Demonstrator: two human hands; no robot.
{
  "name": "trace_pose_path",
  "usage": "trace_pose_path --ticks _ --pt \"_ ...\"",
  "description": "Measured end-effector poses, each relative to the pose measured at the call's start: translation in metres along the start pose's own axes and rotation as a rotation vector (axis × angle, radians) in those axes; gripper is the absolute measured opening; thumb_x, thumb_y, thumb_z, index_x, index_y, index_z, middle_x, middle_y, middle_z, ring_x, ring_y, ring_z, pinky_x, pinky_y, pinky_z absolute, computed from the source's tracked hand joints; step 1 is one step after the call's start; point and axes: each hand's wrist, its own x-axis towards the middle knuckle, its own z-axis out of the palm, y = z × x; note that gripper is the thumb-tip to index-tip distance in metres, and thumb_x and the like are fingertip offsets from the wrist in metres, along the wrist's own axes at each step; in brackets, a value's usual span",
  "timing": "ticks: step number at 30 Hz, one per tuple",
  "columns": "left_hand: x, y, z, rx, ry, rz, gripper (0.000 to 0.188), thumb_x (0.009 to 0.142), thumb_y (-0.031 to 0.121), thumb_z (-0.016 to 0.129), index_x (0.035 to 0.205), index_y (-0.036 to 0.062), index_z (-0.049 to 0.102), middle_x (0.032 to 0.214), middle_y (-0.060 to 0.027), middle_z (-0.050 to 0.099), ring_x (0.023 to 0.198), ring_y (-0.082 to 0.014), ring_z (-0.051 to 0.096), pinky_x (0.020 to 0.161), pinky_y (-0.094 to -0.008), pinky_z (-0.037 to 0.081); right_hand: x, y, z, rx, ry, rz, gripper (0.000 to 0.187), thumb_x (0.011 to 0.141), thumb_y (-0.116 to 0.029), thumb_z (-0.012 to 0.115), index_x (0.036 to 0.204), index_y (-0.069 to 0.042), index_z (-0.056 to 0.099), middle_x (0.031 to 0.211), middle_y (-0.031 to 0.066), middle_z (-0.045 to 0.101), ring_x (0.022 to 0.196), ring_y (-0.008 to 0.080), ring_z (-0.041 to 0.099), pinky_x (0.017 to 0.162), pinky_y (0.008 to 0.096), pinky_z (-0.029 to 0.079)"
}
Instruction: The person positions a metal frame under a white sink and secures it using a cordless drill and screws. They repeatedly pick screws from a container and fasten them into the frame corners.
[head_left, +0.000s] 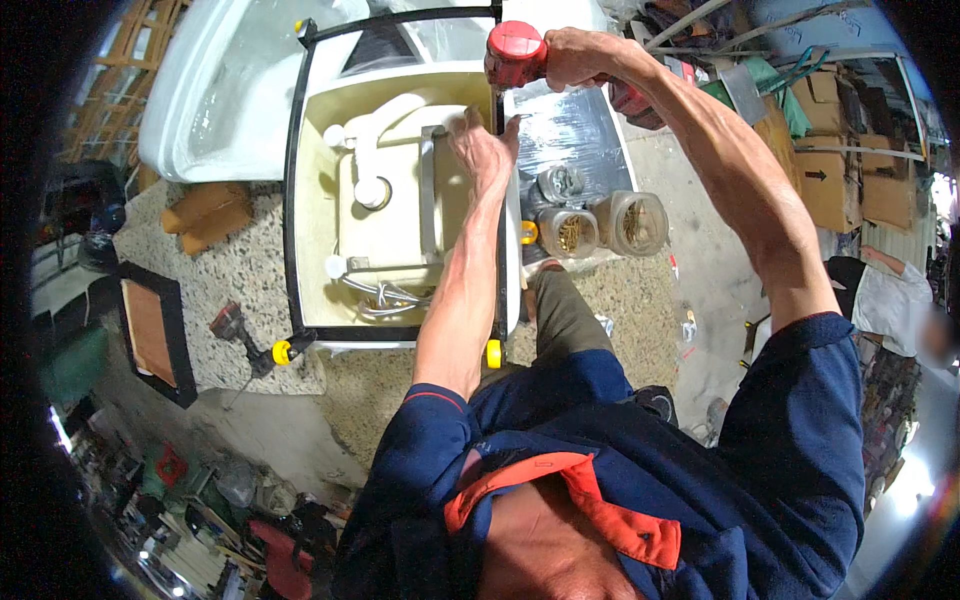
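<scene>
Two bare hands (484, 156) were in view | two red-and-black handheld power tools (516, 56) were counted | three clear plastic containers of small parts (637, 223) were present | one cream open rectangular tub (318, 215) was seen | at least three yellow rounded caps (494, 353) showed | one black-framed rectangular panel (150, 332) was visible

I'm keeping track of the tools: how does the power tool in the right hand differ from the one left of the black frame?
The held power tool is in the right hand; the other power tool lies on the speckled surface. The held power tool is near the far right corner of the black frame, the other beside its near left corner. The held power tool shows mostly red, the other red and black. Both show red.
</scene>
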Motion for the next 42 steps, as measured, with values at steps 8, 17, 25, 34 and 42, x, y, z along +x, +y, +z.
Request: trace_pose_path --ticks 8,17,25,34,42 --pt "0.074 -0.004 -0.009 -0.295 0.004 0.291 0.011 0.081 0.012 0.073 0.081 0.0013 0.069 0.076 -0.013 0.068 0.068 -0.033 0.065 0.062 -0.0425 0.049 0.008 -0.003 -0.043 0.136 -0.05 -0.045 0.02 0.072 -0.012 0.069 0.063 -0.009 0.053 0.053 0.0011 0.05 0.044 0.0135 0.046 0.04 0.0312 0.036" --pt "0.044 0.132 -0.088 -0.353 -0.11 -0.077 0.039 0.08 0.009 0.073 0.115 -0.003 0.06 0.096 -0.0136 0.067 0.066 -0.0225 0.063 0.07 -0.0374 0.051 -0.171 0.096 0.115 1.239 0.41 -0.113 0.017 0.073 -0.013 0.073 0.084 -0.004 0.065 0.061 0.002 0.056 0.051 0.0151 0.052 0.048 0.0307 0.043" --pt "-0.16 0.16 0.003 -0.249 -0.679 -0.223 0.015 0.075 0.001 0.059 0.086 -0.0041 0.067 0.088 -0.0251 0.068 0.087 -0.04 0.066 0.081 -0.0466 0.05 -0.365 0.091 0.342 2.15 0.707 0.346 0.022 0.087 -0.024 0.07 0.096 -0.008 0.058 0.061 -0.0044 0.042 0.049 0.0096 0.039 0.05 0.0269 0.034" --pt "-0.288 0.129 0.161 0.002 -1.354 0.196 0.022 0.075 0.004 0.06 0.091 -0.0033 0.072 0.095 -0.0278 0.069 0.092 -0.0419 0.068 0.084 -0.0464 0.054 -0.435 0.064 0.459 2.245 1.036 0.513 0.022 0.092 -0.015 0.066 0.111 -0.005 0.061 0.073 -0.0023 0.047 0.064 0.0112 0.043 0.062 0.0281 0.036" --pt "-0.331 0.052 0.28 0.4 -1.53 0.369 0.022 0.076 0.011 0.066 0.093 0.0008 0.075 0.095 -0.0235 0.071 0.091 -0.0358 0.071 0.075 -0.0442 0.058 -0.465 0.065 0.518 2.28 0.962 0.597 0.025 0.093 -0.012 0.063 0.116 -0.004 0.057 0.069 -0.0002 0.047 0.062 0.012 0.045 0.066 0.0285 0.038"
